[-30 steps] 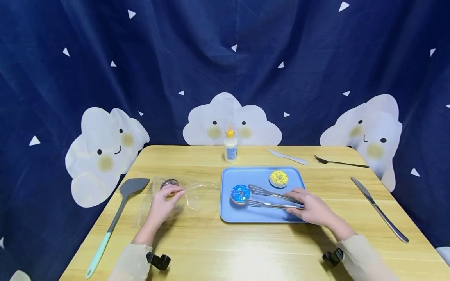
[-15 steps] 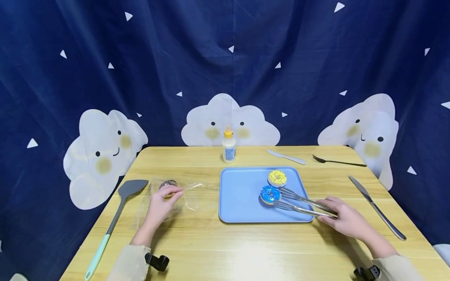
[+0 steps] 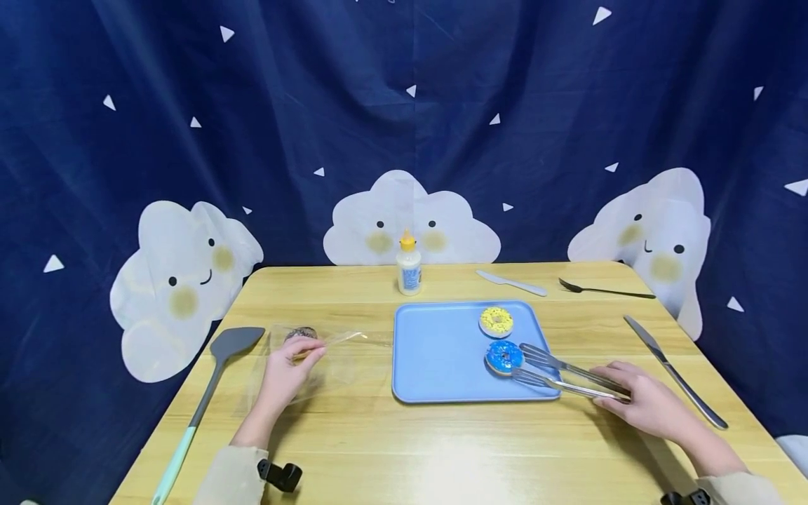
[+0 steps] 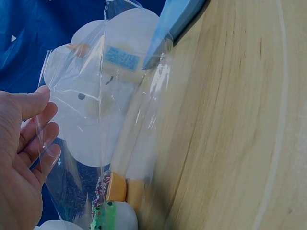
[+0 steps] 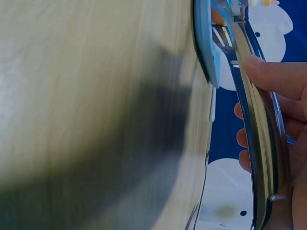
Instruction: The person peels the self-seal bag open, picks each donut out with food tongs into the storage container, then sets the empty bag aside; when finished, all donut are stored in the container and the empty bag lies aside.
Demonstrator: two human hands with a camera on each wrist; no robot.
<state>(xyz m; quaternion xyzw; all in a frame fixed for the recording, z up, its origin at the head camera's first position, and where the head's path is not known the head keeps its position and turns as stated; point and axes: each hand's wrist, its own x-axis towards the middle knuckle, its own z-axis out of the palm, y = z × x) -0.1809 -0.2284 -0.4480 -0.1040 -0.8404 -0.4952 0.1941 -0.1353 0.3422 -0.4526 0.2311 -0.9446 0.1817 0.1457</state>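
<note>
My left hand (image 3: 287,368) pinches the open-ended edge of a clear plastic bag (image 4: 72,115) at the table's left. Inside the bag lie a chocolate donut with sprinkles (image 4: 100,189) and a green-topped donut (image 4: 108,214). With my right hand (image 3: 647,400) I grip metal tongs (image 3: 571,372), thumb on one arm and fingers on the other. Their slotted ends reach the right side of a blue donut (image 3: 505,358) over the blue tray (image 3: 429,351); whether they squeeze it or it touches the tray, I cannot tell. Just behind sits a yellow donut (image 3: 496,322) on the tray.
A spatula (image 3: 211,393) lies at the left edge. Behind the tray stands a white glue-like bottle with a yellow cap (image 3: 409,270). A pale knife (image 3: 511,283), a fork (image 3: 606,290) and a metal knife (image 3: 675,372) lie at the back and right.
My right hand has drawn the tongs to the right, and the blue donut has gone from the tray's left part to its right, near the yellow one. My left hand stays put.
</note>
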